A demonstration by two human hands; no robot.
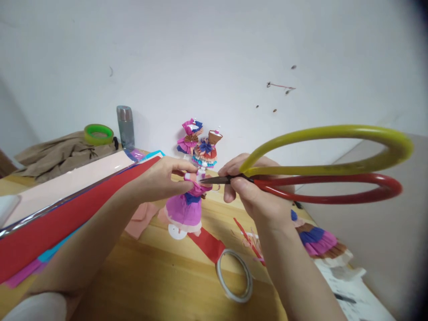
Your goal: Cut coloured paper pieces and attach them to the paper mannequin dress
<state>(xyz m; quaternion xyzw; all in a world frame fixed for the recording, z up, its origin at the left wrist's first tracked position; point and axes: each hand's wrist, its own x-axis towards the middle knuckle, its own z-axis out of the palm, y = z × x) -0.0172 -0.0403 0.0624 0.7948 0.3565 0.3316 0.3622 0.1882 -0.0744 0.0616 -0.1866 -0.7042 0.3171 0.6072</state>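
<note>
A small dress form point(185, 213) stands on a white round base, wearing a magenta crepe-paper dress with a blue waist and a pale pink hem. At its upper left side, my left hand point(170, 178) pinches the bodice between thumb and fingers. My right hand point(249, 183) is closed around the scissors point(321, 170) near the pivot, so the yellow and red handles stick out to the right. The dark scissor tips touch or nearly touch the dress top; contact is hard to make out. The blades look closed together.
A roll of tape point(234, 275) lies in front, beside a red paper strip point(207, 244). Crepe-paper sheets point(100, 191) are stacked at left. Two dressed forms point(204, 149) stand by the wall, near a flask point(125, 127). A ruffled skirt point(321, 240) and paper scraps lie right.
</note>
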